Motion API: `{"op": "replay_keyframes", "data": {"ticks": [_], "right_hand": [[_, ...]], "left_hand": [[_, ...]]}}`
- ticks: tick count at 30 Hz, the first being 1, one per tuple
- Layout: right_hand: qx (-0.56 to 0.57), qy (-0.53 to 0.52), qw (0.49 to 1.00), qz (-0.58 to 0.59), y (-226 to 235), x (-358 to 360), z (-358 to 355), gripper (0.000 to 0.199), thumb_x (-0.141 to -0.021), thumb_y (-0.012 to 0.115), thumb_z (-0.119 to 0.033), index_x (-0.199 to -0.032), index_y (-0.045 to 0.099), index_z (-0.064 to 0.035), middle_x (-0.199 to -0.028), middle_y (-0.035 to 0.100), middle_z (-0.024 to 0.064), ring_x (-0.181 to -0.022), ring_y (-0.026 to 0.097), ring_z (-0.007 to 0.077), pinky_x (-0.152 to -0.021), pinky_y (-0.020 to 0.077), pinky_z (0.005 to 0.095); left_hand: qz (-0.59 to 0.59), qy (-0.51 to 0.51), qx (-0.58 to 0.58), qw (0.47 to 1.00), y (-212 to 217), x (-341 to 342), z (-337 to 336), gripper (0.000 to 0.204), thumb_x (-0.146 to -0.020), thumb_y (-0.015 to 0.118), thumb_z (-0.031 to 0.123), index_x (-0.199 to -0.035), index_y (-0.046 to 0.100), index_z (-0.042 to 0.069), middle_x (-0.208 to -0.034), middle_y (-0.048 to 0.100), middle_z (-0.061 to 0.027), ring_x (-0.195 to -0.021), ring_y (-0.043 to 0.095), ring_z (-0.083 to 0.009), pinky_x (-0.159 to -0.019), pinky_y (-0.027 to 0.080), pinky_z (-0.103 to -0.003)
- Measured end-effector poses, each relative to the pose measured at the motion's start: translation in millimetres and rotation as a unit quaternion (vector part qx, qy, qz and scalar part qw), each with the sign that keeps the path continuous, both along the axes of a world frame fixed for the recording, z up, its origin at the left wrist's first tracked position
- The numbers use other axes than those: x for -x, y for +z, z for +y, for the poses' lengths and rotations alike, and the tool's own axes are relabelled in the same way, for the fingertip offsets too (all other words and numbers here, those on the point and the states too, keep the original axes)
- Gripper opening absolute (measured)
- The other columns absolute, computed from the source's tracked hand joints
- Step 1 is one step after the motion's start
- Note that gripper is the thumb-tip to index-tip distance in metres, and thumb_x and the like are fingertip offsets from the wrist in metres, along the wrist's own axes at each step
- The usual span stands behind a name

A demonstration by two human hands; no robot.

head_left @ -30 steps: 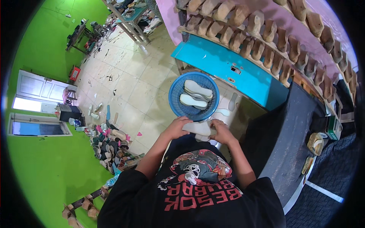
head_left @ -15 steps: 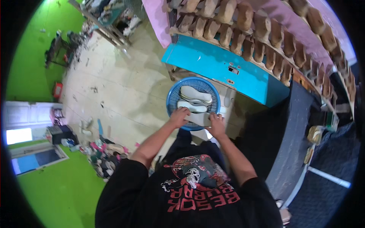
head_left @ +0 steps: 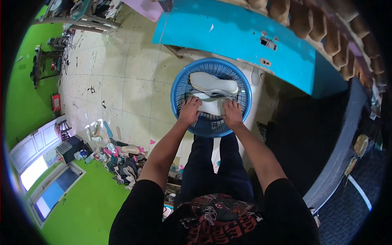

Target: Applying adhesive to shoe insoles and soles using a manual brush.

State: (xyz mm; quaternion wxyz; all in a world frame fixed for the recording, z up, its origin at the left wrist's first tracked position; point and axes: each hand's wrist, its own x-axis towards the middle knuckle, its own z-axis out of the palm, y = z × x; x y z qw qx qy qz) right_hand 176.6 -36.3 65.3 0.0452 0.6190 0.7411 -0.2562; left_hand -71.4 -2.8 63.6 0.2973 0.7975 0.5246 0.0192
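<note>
A round blue plastic basket [head_left: 179,83] stands on a white stool just ahead of my legs. Two white shoe soles lie inside it. The far sole [head_left: 213,83] rests loose across the basket. The near white sole [head_left: 211,107] sits between my hands. My left hand [head_left: 190,110] grips its left end and my right hand [head_left: 232,113] grips its right end, both reaching over the basket's near rim.
A turquoise table [head_left: 245,41] stands beyond the basket, with a rack of wooden shoe lasts [head_left: 326,32] behind it. A heap of shoes and scraps [head_left: 118,159] lies on the tiled floor at my left. A dark bench [head_left: 339,155] runs along my right.
My head has leaned down toward the basket. My hands, which held the white sole near my waist, have moved forward and lowered it into the basket.
</note>
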Motion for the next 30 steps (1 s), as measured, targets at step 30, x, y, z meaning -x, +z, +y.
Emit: {"op": "replay_keyframes", "data": {"ticks": [30], "right_hand": [[0.235, -0.049, 0.968, -0.074, -38, 33, 3, 0.090, -0.078, 0.075, -0.029, -0.154, 0.034, -0.0029, -0.159, 0.030, 0.0194, -0.149, 0.028, 0.0378, -0.123, 0.0210, 0.0533]], "left_hand": [[0.185, 0.057, 0.344, 0.919, -36, -48, 53, 0.090, -0.086, 0.066, 0.052, -0.158, 0.031, 0.010, -0.166, 0.026, -0.0112, -0.153, 0.023, -0.0315, -0.123, 0.020, -0.058]]}}
